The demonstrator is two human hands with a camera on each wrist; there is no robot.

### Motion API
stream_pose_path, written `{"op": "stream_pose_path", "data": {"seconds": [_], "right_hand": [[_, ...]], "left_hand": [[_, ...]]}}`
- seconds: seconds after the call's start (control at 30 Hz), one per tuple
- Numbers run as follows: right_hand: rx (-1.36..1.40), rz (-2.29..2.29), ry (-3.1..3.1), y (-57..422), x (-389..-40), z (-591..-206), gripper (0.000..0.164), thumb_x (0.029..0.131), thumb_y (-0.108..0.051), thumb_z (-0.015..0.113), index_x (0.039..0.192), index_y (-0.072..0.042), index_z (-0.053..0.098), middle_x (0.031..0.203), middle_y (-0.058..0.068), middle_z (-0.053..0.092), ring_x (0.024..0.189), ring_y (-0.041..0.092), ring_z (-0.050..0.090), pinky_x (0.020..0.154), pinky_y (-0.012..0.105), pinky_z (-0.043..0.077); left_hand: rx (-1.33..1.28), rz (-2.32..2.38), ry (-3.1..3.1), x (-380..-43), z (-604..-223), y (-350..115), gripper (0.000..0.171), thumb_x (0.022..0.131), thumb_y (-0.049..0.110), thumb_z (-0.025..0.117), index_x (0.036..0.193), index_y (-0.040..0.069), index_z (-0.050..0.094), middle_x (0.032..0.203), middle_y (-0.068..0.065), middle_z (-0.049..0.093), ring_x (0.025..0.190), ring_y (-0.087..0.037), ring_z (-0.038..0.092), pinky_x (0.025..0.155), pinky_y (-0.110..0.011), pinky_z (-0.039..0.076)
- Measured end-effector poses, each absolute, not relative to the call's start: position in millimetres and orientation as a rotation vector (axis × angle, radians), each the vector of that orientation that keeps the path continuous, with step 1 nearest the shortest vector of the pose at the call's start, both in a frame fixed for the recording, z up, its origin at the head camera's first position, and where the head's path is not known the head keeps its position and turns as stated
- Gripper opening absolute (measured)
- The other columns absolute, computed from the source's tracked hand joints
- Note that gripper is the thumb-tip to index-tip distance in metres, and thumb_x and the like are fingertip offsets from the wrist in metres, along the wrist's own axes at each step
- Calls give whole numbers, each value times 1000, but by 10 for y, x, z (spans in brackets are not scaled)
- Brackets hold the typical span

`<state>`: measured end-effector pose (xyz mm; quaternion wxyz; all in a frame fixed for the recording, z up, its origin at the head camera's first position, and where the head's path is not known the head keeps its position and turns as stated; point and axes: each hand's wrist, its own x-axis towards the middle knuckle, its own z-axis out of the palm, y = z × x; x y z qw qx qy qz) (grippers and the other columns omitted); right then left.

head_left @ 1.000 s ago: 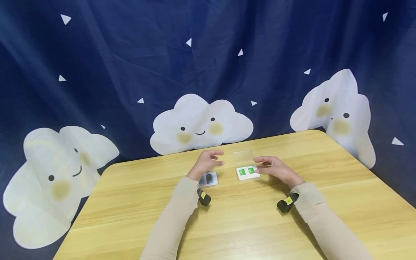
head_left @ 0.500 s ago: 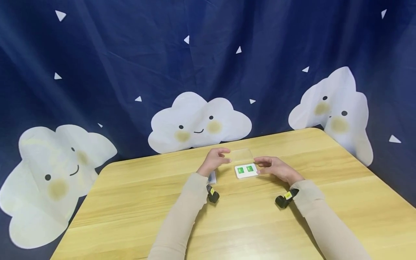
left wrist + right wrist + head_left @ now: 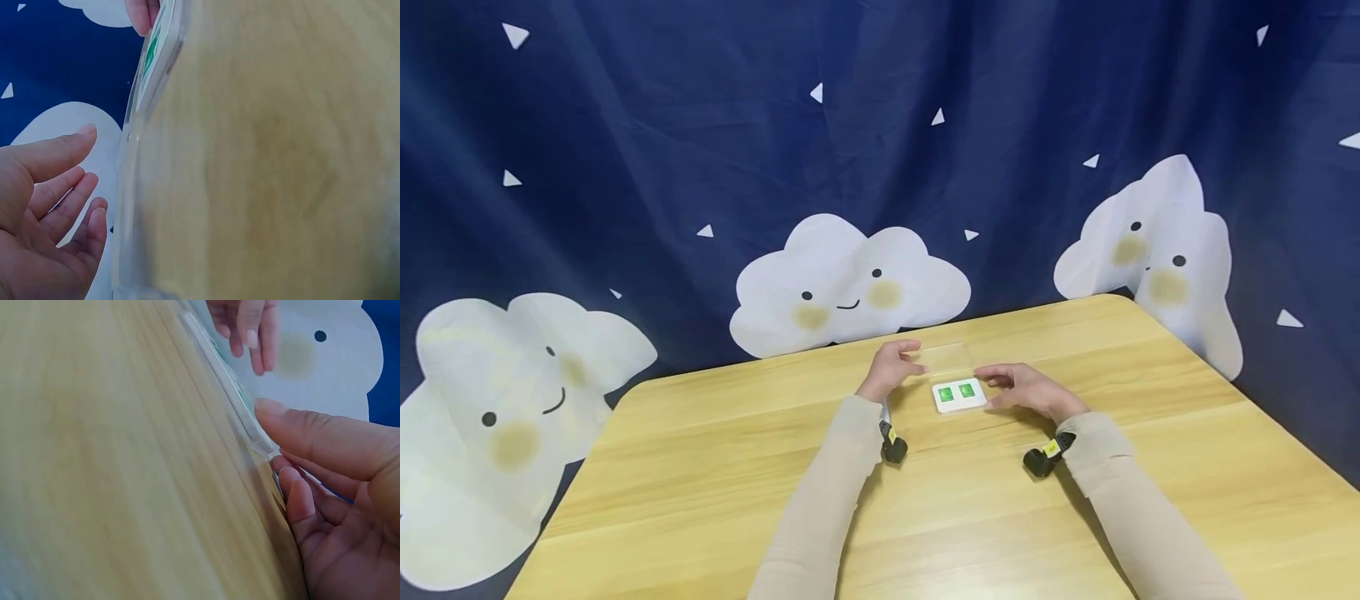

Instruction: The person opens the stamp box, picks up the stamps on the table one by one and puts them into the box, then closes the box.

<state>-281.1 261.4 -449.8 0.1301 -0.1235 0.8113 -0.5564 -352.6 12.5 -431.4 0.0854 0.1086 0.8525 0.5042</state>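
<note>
A small flat case with a white inside and two green squares (image 3: 958,395) lies on the table. Its clear, see-through lid (image 3: 947,358) lies folded back on the far side. My left hand (image 3: 891,367) hovers at the lid's left edge, thumb and fingers apart and loosely bent. In the left wrist view a gap shows between that thumb (image 3: 81,139) and the case. My right hand (image 3: 1030,390) is at the case's right end. Its thumb (image 3: 300,428) touches the near corner, with the other fingers loosely bent beside the edge. A second case (image 3: 886,411) is mostly hidden by my left wrist.
The wooden table (image 3: 700,467) extends around both forearms, its far edge just behind the lid. A dark blue curtain (image 3: 880,108) with white clouds hangs behind it. Each wrist carries a small black camera.
My left hand has moved right, from above the second case to the clear lid's left side, covering most of that second case. The right hand stays at the green-squared case; the view has shifted slightly.
</note>
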Motion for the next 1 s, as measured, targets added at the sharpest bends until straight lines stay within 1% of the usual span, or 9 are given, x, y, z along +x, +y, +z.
{"op": "stream_pose_path", "data": {"seconds": [0.17,0.3,0.47,0.73,1.0], "right_hand": [[-351,-1588,2396,2567,-2809,-4494,66,74,-1,74,133,8,46,134,26,47,119,37,43,101,44,34],[-345,-1572,2411,2542,-2808,-4492,65,74,-2,74,133,8,46,134,27,47,120,39,43,102,47,34],[-315,-1564,2413,2533,-2802,-4499,65,74,-1,75,132,7,47,133,27,47,120,39,43,103,49,33],[-274,-1557,2414,2526,-2810,-4488,64,74,-3,76,132,5,49,132,25,49,119,37,44,102,48,33],[-251,-1566,2409,2544,-2808,-4473,63,74,-2,75,132,5,50,132,24,49,120,37,44,103,48,33]], "left_hand": [[333,1497,2549,-3548,-4347,144,55,75,6,77,126,3,58,129,-8,59,111,-27,53,87,-35,46],[344,1482,2541,-3564,-4371,173,59,74,5,77,129,4,56,132,-8,56,114,-27,52,90,-36,46],[367,1459,2503,-3575,-4403,200,64,74,2,76,133,1,51,137,-10,52,119,-29,49,98,-37,42],[346,1454,2498,-3610,-4429,238,66,72,-1,76,133,0,51,135,-12,53,120,-28,48,102,-38,38],[370,1454,2502,-3615,-4432,304,68,72,-2,75,134,-2,49,138,-14,50,127,-31,44,106,-38,34]]}}
